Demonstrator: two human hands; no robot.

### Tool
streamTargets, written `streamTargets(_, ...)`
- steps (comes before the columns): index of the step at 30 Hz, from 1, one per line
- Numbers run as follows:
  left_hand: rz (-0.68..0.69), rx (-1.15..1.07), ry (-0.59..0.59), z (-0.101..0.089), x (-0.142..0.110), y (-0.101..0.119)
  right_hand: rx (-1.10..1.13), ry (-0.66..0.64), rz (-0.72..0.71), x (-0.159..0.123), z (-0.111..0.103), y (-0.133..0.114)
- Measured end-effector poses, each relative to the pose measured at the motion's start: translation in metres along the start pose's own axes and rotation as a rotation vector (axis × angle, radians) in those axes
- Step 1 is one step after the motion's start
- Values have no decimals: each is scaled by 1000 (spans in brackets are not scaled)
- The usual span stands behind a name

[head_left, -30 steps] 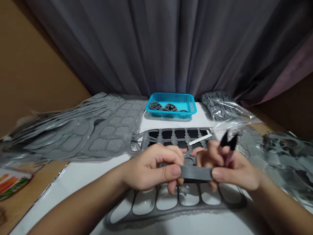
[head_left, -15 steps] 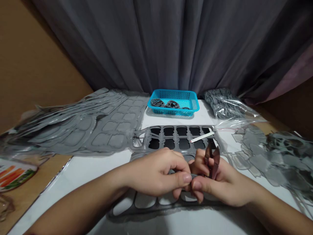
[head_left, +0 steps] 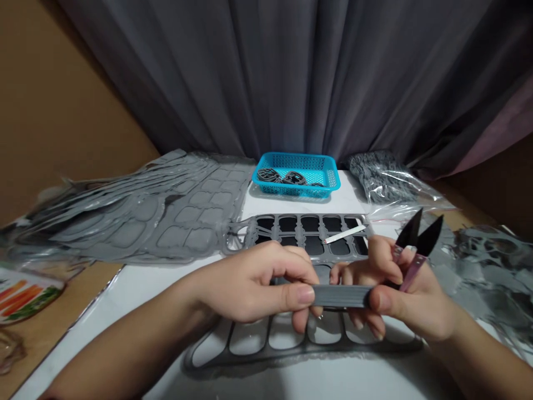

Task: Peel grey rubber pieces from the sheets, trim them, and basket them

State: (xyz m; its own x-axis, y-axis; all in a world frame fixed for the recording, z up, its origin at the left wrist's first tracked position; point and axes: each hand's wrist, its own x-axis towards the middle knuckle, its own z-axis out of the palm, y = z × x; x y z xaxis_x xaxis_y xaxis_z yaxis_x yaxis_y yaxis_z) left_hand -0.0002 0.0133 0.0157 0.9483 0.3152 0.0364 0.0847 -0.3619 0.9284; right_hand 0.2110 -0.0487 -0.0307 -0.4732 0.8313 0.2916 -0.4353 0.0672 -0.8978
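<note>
Between my two hands is a stack of thin grey rubbery pieces [head_left: 339, 296], seen edge-on with its layers pressed together. My left hand [head_left: 266, 286] pinches its left end between thumb and fingers. On the right end, the thumb and fingers of my right hand [head_left: 410, 303] are closed. A pair of small snips [head_left: 412, 258] with pink handles and dark blades also sits in my right hand, blades apart and pointing up. Under my hands lies a grey moulded sheet [head_left: 266, 353] with rounded openings. My fingers hide part of the stack and sheet.
A blue basket [head_left: 297, 155] with several bundles of rings stands behind. Nearer lies a grey frame sheet [head_left: 300, 258] with a white strip [head_left: 345, 234] across it. Layered grey sheets [head_left: 187, 222] spread left. A clear bag [head_left: 383, 178] and grey scraps [head_left: 478, 278] are right.
My hands were close together over the piece; now they are farther apart, with the layered stack showing between them. My right hand moved right, and the snips have swung outward.
</note>
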Motion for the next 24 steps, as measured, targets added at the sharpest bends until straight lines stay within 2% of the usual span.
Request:
streamTargets(8,149,-25,-64,1,1,-6,-45,-40,-16,-3,2,-3)
streamTargets(14,91,-22,-106,-1,0,-2,-65,-25,-29,-4,0,-1)
streamTargets(21,60,9,2,1,-3,-1,-123,4,-12,-3,-1,1)
streamTargets(24,64,12,12,2,-3,-2,-143,-5,0,-3,-2,2)
